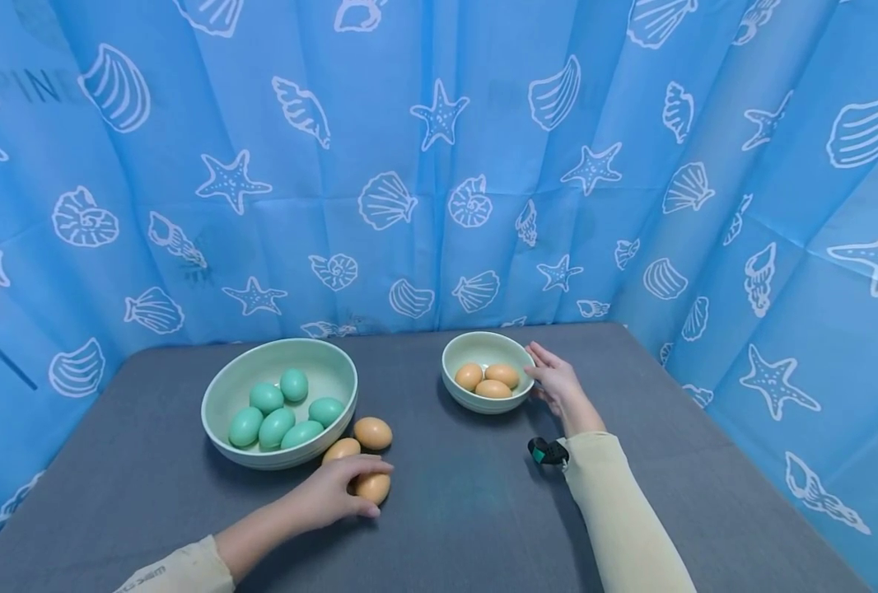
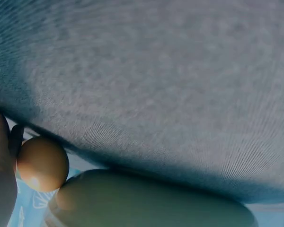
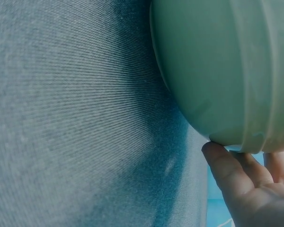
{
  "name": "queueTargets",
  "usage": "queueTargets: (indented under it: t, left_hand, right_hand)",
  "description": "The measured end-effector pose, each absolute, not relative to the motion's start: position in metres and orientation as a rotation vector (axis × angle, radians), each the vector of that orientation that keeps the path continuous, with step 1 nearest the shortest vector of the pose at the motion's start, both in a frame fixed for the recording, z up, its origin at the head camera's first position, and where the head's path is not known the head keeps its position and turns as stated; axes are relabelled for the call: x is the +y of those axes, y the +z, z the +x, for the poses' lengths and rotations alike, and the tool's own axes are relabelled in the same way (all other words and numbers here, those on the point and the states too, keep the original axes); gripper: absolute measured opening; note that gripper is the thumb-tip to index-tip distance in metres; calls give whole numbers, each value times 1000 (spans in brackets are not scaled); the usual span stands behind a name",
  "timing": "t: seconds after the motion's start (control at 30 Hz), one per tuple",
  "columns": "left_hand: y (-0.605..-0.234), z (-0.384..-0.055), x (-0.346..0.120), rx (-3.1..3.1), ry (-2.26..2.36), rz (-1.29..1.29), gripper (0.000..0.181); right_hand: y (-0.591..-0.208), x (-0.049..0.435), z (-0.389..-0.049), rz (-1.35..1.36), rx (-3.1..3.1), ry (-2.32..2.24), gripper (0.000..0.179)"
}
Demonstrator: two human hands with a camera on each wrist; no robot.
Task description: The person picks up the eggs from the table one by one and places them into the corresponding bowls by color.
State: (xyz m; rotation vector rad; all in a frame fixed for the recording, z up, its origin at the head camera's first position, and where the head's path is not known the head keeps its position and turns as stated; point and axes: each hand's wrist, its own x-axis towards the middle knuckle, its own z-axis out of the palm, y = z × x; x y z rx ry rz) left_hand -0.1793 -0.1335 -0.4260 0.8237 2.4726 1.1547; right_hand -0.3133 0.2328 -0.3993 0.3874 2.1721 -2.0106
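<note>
In the head view, my left hand [image 1: 331, 494] curls over a light brown egg [image 1: 372, 488] on the table, thumb and fingers on either side of it. Two more brown eggs, one nearer the bowl [image 1: 341, 450] and one farther back [image 1: 373, 433], lie just beyond those fingers. Close by stands a large pale green bowl [image 1: 220, 395] with several green eggs [image 1: 276, 428] in it. On the right, my right hand [image 1: 558, 383] holds the side of a smaller pale green bowl [image 1: 487, 340], its fingers under the rim [image 3: 255, 146]. Inside that bowl are three brown eggs [image 1: 493, 388].
A dark grey cloth [image 1: 439, 527] covers the table. Behind and to the right hangs a blue curtain [image 1: 439, 181] printed with white shells and starfish. A black device [image 1: 546, 451] with a green patch is at my right wrist.
</note>
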Motion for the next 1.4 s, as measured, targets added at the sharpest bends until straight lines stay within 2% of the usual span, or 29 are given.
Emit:
queueTargets:
  t: [0.27,0.83,1.23,1.4]
  left_hand:
    - [-426,-182,-137,2475,1191,825,51]
    - [-415,-185,-133,2378,1407,641,53]
    - [-399,-191,-111,2439,1497,666,52]
    - [-393,-193,-95,2445,1544,556,50]
  right_hand:
    - [-398,233,-313,383,2182,-1999,60]
    - [-397,231,-315,379,2164,-2012,59]
    - [-400,233,-315,369,2182,-2004,60]
    - [-401,234,-313,369,2194,-2000,60]
